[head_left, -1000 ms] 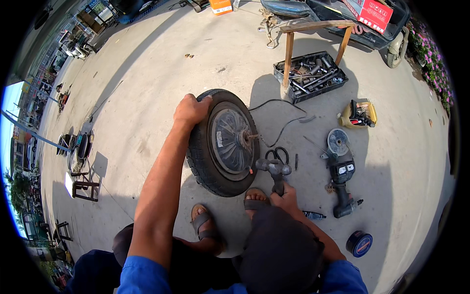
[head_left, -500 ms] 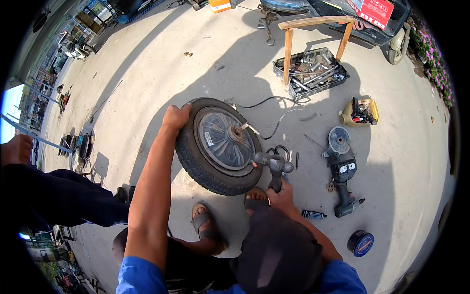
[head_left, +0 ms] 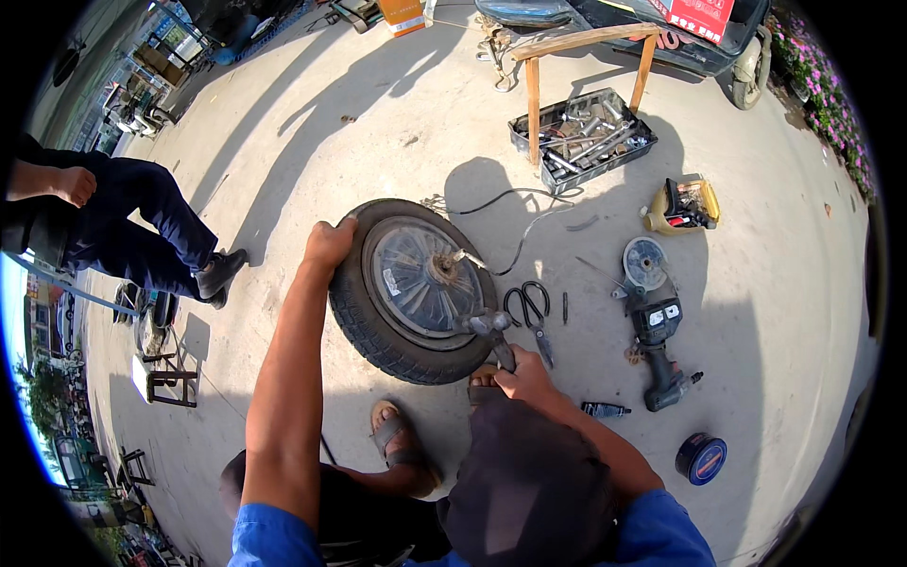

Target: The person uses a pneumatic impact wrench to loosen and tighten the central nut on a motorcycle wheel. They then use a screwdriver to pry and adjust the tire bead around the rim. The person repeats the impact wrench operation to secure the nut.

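A wheel with a black tyre (head_left: 364, 331) and a dusty metal hub (head_left: 420, 274) stands tilted on the concrete in front of me. My left hand (head_left: 333, 243) is closed round the tyre's upper left edge. In my right hand (head_left: 525, 374) is the handle of a hammer (head_left: 488, 324). The hammer's head lies over the wheel's lower right rim; whether it touches I cannot tell. A cable (head_left: 518, 236) runs from the axle over the ground. Just right of the wheel lie black-handled scissors (head_left: 530, 307). A dark cap hides part of my right arm.
A power tool with a disc (head_left: 654, 317), a small tube (head_left: 605, 409) and a round tin (head_left: 701, 459) lie to the right. Farther off are a crate of sockets and tools (head_left: 595, 137), a wooden frame (head_left: 534, 104) and a cut-open yellow container (head_left: 661, 219). Another person (head_left: 156, 222) is at the left.
The hammer has moved left and down onto the wheel's rim area, uncovering the scissors. My left hand keeps its hold on the tyre. The other person has stepped farther away at the left.
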Motion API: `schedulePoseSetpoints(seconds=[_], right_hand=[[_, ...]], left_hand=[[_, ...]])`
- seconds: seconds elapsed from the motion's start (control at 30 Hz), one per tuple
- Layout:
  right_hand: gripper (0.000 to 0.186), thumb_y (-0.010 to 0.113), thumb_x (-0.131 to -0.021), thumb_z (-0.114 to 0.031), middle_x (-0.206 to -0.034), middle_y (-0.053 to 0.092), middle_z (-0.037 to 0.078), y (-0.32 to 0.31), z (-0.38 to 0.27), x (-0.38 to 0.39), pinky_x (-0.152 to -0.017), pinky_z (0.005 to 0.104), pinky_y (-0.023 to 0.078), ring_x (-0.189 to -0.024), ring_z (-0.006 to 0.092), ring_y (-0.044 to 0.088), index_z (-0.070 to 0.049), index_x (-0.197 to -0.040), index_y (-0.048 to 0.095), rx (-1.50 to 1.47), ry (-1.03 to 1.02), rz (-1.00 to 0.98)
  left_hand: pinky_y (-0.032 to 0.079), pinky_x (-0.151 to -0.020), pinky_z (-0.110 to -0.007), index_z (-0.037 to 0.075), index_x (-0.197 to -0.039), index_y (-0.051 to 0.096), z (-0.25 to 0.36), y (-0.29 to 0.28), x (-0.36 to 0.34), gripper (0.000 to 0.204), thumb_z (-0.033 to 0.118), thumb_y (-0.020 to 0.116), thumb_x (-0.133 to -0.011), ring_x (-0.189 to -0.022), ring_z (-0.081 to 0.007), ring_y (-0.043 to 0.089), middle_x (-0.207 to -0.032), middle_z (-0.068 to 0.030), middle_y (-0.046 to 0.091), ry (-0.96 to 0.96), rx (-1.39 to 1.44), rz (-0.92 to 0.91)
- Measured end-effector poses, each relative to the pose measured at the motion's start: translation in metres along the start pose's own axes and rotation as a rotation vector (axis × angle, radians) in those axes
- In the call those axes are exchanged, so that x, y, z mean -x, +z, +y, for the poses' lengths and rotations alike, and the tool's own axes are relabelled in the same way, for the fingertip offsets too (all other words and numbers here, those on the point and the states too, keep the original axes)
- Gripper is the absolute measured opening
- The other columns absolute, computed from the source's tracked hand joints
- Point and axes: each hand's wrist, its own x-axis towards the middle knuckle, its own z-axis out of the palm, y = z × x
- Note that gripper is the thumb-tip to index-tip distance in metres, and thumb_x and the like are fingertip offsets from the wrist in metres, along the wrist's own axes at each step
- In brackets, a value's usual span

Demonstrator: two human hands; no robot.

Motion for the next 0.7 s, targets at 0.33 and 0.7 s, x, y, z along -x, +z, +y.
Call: schedulePoseSetpoints(seconds=[0.33,0.7], right_hand=[[0.013,0.058,-0.085,-0.006,-0.063,0.047,-0.001,-0.005,0.001,-0.04,-0.043,0.0326,0.04,-0.048,0.0105,0.045,-0.009,-0.081,0.046,-0.731,0.555,0.229],[0.014,0.059,-0.087,-0.006,-0.066,0.046,0.0,-0.008,0.014,-0.043,-0.045,0.0339,0.04,-0.051,0.0103,0.045,-0.009,-0.083,0.046,-0.745,0.623,-0.007]], left_hand=[[0.051,-0.098,-0.043,-0.017,-0.118,0.063,0.031,0.0,0.025,0.07,0.047,0.059,-0.092,-0.113,-0.0428,0.067,-0.114,-0.0373,0.067,0.043,-0.1,0.002],[0.05,-0.099,-0.047,-0.013,-0.116,0.065,0.059,0.004,0.038,0.07,0.052,0.056,-0.094,-0.113,-0.0447,0.066,-0.114,-0.0354,0.067,0.134,-0.27,0.011]])
